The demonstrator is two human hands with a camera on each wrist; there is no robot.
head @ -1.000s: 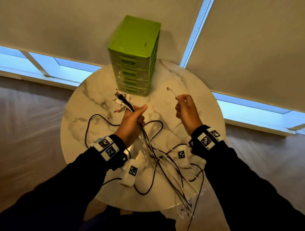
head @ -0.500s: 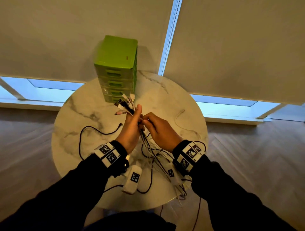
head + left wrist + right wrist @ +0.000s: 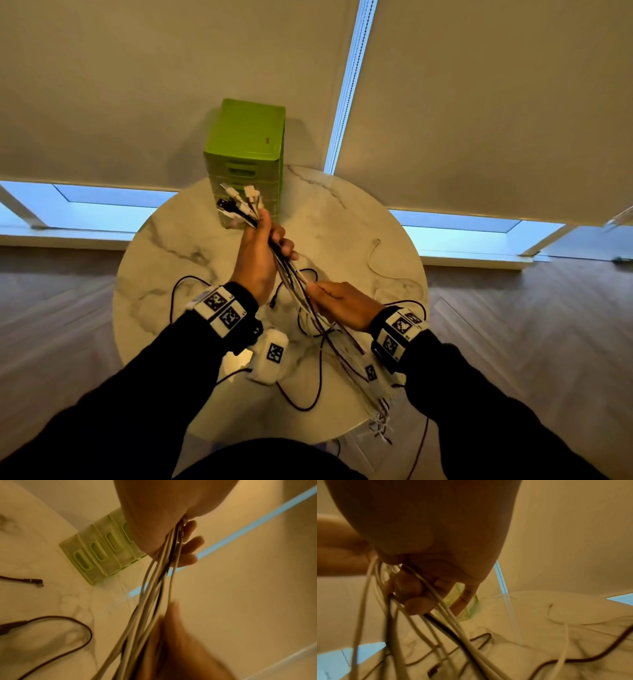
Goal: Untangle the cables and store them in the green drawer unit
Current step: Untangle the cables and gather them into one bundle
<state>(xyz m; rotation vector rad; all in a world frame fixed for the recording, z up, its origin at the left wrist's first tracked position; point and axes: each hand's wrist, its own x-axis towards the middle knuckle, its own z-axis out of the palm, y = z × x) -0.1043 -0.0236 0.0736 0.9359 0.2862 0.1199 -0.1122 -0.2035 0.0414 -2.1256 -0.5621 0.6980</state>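
My left hand [image 3: 262, 255] grips a bundle of white and black cables [image 3: 291, 274] just below their plugs [image 3: 239, 202], which fan out above my fist. Lower down the same bundle, my right hand [image 3: 337, 301] is curled round the strands. In the left wrist view the cables [image 3: 154, 588] run down from my left hand [image 3: 163, 520]; in the right wrist view my fingers [image 3: 419, 601] wrap the cables [image 3: 436, 622]. The loose ends [image 3: 378, 421] trail over the table's near edge. The green drawer unit [image 3: 248, 154] stands at the back of the table, its drawers closed.
The round marble table [image 3: 171, 246] also carries a single white cable [image 3: 376, 260] at the right, a black cable [image 3: 301, 394] looping across the front, and a white tagged block [image 3: 269, 356]. Window blinds hang behind; wooden floor surrounds the table.
My right hand let go of a single white cable, now lying at the table's right, then came to the bundle and slid down it. My left hand lifted the plugs higher.
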